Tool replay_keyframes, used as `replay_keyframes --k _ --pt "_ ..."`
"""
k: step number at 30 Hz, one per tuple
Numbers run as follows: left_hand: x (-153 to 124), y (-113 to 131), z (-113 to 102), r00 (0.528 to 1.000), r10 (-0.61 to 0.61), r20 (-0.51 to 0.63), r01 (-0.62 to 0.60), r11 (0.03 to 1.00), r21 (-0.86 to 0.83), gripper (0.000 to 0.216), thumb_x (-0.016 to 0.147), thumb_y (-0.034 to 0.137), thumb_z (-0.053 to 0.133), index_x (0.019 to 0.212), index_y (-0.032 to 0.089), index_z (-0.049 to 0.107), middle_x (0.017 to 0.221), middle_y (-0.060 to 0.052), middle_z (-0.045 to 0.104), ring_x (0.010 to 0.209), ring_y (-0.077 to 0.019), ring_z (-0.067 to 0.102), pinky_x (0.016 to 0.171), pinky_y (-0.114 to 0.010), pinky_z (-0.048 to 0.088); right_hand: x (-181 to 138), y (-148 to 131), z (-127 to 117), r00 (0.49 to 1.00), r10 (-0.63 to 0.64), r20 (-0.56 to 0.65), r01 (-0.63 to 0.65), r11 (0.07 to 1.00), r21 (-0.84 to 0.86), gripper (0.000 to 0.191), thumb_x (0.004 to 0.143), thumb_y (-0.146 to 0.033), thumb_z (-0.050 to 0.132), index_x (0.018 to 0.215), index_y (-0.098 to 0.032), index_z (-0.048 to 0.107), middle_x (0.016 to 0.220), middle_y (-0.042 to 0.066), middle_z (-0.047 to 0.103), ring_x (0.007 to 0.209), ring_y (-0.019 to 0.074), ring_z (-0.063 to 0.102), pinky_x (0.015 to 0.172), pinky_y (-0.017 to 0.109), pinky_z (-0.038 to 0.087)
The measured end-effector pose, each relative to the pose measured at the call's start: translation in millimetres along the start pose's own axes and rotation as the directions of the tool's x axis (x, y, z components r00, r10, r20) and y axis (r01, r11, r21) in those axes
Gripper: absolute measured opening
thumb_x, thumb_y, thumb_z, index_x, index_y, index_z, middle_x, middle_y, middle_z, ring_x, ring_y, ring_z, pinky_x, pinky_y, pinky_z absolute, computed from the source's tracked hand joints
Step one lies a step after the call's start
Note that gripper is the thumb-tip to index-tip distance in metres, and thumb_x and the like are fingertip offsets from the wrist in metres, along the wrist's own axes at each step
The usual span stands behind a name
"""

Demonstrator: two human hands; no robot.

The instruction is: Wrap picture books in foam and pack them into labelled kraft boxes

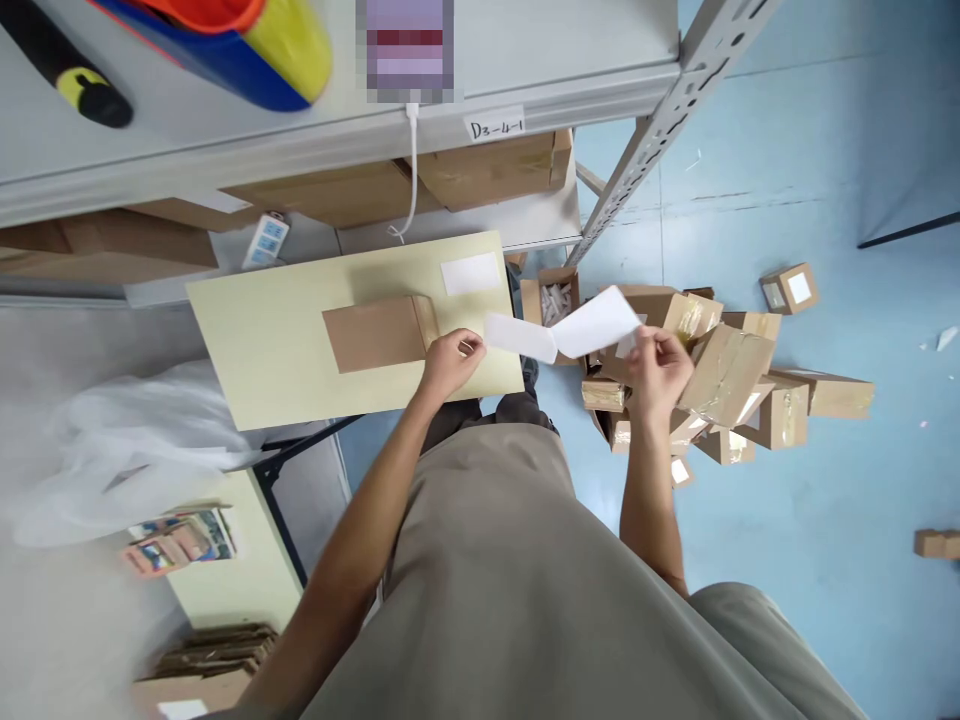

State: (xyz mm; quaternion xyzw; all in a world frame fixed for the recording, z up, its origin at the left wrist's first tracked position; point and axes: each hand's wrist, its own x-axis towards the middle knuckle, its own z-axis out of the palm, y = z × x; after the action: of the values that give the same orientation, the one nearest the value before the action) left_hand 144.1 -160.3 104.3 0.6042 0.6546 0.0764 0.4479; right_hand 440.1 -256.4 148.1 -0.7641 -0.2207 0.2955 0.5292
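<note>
Between my hands stretches a strip of white paper labels (pixel 596 322), bent at a crease or join near its middle. My left hand (pixel 454 362) is closed in a pinch at the strip's left end, over the right part of the pale yellow table (pixel 277 385). At the other end, the fingers of my right hand (pixel 661 372) are closed on the strip's corner, above the floor beside the table. A closed brown cardboard box (pixel 375 335) lies on the table, just left of my left hand. Behind it is a flat white label (pixel 470 273).
Many taped cardboard boxes (pixel 731 370) are piled on the blue floor at right. An open carton (pixel 534 300) with white scraps stands by the table. A metal shelf (pixel 585 95) with a dangling white cable (pixel 414 170) runs behind. Clear plastic wrap (pixel 142 440) lies at left.
</note>
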Motion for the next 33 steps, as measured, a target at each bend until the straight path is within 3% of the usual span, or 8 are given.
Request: replay_keyframes --k 2,4,9,17,22,27,33 --pt "14 0 13 0.999 -0.025 -0.024 0.026 0.997 0.075 0.008 0.086 0.021 0.068 0.084 0.024 0.075 0.094 -0.005 0.084 0.089 -0.0249 0.078 0.090 -0.036 0.060 9 -3 -17 0.992 -0.022 -0.128 0.022 1.000 -0.002 0.041 0.099 -0.063 0.076 0.094 -0.023 0.070 0.068 -0.005 0.057 0.058 0.0126 0.053 0.057 0.028 0.045" --pt "25 4 27 1.000 0.012 -0.009 -0.011 0.992 0.125 0.010 0.089 0.021 0.068 0.087 0.024 0.077 0.099 -0.006 0.085 0.093 -0.0261 0.079 0.093 -0.037 0.059 13 -8 -28 0.983 -0.041 -0.179 0.043 0.999 0.006 0.041 0.098 -0.063 0.078 0.093 -0.023 0.070 0.067 -0.005 0.058 0.058 0.0130 0.054 0.059 0.029 0.047" --pt "48 33 64 0.979 0.147 0.143 -0.177 0.958 0.225 0.011 0.092 0.020 0.069 0.091 0.024 0.080 0.105 -0.008 0.085 0.100 -0.0280 0.079 0.096 -0.037 0.058 8 -16 -32 0.989 -0.029 -0.145 0.029 1.000 -0.001 0.042 0.096 -0.063 0.081 0.091 -0.022 0.071 0.067 -0.004 0.061 0.059 0.0136 0.056 0.059 0.028 0.047" --pt "89 80 109 0.942 0.143 0.305 -0.251 0.901 0.353 0.018 0.096 0.020 0.069 0.103 0.021 0.085 0.117 -0.011 0.086 0.110 -0.0300 0.078 0.097 -0.036 0.057 -1 -3 -25 0.996 0.037 -0.079 -0.034 0.999 0.038 0.044 0.094 -0.064 0.083 0.091 -0.022 0.071 0.069 -0.004 0.061 0.059 0.0133 0.059 0.060 0.028 0.048" --pt "102 94 123 0.916 0.155 0.369 -0.305 0.867 0.393 0.025 0.097 0.019 0.064 0.108 0.018 0.087 0.118 -0.015 0.085 0.116 -0.0337 0.078 0.102 -0.039 0.058 -5 -4 -26 0.996 0.074 -0.040 -0.072 0.996 0.044 0.044 0.095 -0.065 0.082 0.091 -0.022 0.073 0.069 -0.003 0.064 0.060 0.0138 0.058 0.061 0.029 0.049" --pt "114 100 131 0.898 0.150 0.413 -0.326 0.858 0.396 0.029 0.100 0.020 0.064 0.120 0.019 0.085 0.132 -0.015 0.083 0.129 -0.0350 0.076 0.112 -0.042 0.057 -5 -8 -26 0.996 0.086 -0.032 -0.084 0.995 0.048 0.048 0.092 -0.070 0.084 0.089 -0.023 0.072 0.072 -0.003 0.064 0.062 0.0146 0.062 0.060 0.029 0.051" --pt "114 92 119 0.917 0.126 0.378 -0.227 0.945 0.236 0.032 0.097 0.014 0.068 0.124 0.022 0.082 0.134 -0.010 0.083 0.128 -0.0286 0.077 0.116 -0.037 0.057 1 -2 -23 0.995 0.102 0.009 -0.102 0.993 0.066 0.048 0.091 -0.069 0.085 0.090 -0.022 0.074 0.075 -0.003 0.064 0.060 0.0130 0.060 0.061 0.029 0.052"
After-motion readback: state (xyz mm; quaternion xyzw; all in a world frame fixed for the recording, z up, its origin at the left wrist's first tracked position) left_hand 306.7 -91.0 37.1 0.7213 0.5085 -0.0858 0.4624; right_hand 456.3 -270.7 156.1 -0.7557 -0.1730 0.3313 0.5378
